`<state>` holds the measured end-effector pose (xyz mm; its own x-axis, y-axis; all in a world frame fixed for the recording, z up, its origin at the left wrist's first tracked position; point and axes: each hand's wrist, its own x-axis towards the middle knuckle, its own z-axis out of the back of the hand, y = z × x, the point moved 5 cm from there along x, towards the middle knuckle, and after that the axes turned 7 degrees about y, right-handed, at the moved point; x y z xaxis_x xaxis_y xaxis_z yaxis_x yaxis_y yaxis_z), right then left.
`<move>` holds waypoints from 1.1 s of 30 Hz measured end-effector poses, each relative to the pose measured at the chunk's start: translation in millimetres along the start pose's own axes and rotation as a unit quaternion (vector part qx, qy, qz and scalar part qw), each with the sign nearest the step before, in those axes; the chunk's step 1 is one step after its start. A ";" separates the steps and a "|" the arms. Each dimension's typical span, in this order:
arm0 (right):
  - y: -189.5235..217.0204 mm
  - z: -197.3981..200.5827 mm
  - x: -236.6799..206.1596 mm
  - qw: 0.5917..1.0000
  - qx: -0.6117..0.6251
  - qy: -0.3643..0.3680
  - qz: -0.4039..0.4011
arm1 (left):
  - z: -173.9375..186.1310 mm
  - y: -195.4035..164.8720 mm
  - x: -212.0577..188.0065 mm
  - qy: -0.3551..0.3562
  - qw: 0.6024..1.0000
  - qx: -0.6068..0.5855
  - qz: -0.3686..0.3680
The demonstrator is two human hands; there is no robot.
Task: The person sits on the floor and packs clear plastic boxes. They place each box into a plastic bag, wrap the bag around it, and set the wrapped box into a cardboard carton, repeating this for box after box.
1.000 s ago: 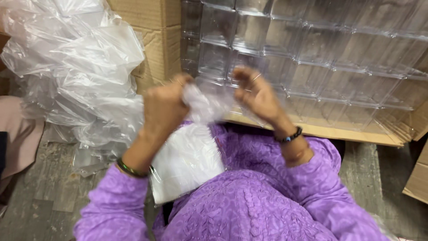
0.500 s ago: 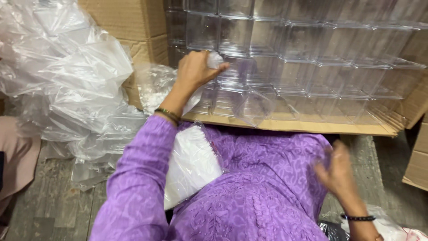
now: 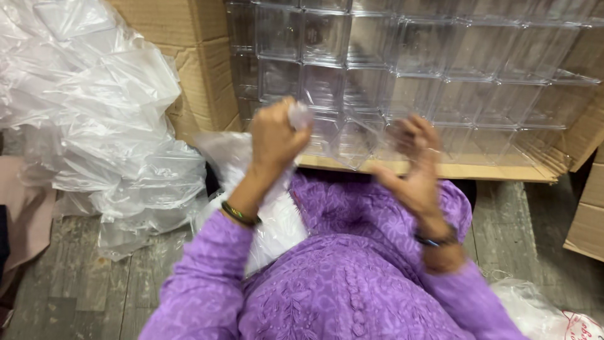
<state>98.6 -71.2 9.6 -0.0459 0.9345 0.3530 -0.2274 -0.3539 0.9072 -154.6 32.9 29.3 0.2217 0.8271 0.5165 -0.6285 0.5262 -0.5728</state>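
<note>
Holding clear bag [image 3: 343,135], left hand [image 3: 275,135] fisted

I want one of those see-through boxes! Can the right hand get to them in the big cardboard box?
Probably yes: the right hand hovers open just before the clear plastic boxes, nothing between them.

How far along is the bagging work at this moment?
Done: nothing finished is clearly visible. In hand: the left hand grips a clear plastic bag; the right hand is open beside it. Left: rows of clear boxes in the carton, and a heap of bags.
</note>
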 end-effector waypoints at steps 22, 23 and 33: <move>5.3 -61.4 -1.9 0.983 0.185 -0.013 -0.007 | -48.4 -14.9 -82.3 0.190 0.695 -0.682 0.128; 10.2 -58.7 -0.6 0.981 0.192 -0.014 0.000 | -43.6 -12.5 -79.9 0.171 0.716 -0.664 0.132; 31.6 -68.2 -10.9 0.969 0.223 0.109 0.000 | -20.7 -14.4 -84.7 0.158 0.802 -0.557 0.150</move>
<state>25.6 -89.9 18.8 -0.2613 0.9036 0.3395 0.2136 -0.2889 0.9332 -148.9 -40.7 -19.4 0.4734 0.8654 0.1639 0.3276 -0.0002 -0.9448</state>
